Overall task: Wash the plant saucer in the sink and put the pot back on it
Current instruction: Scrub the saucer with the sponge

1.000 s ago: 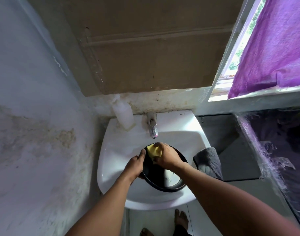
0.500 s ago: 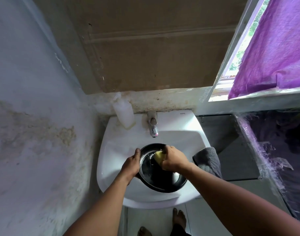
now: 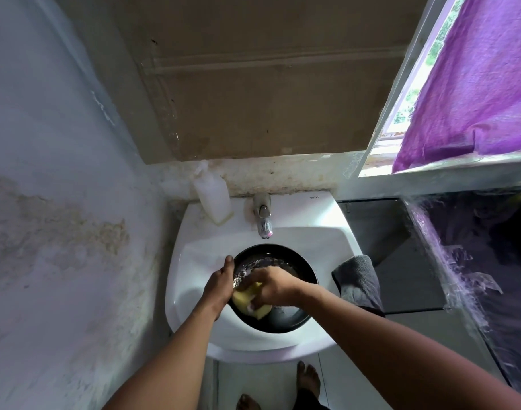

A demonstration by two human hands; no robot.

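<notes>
A round black saucer lies in the white sink, under the chrome tap. Its inside is wet and shiny. My left hand grips the saucer's left rim, thumb up along the edge. My right hand holds a yellow sponge and presses it against the near left inside of the saucer. No plant pot is in view.
A white soap bottle stands on the sink's back left corner. A grey cloth hangs over the right rim. A grey counter and a plastic-covered dark surface lie to the right. The stained wall is close on the left.
My right hand has swept the sponge from the saucer's far rim down to its near left side. My left hand kept its hold on the rim.
</notes>
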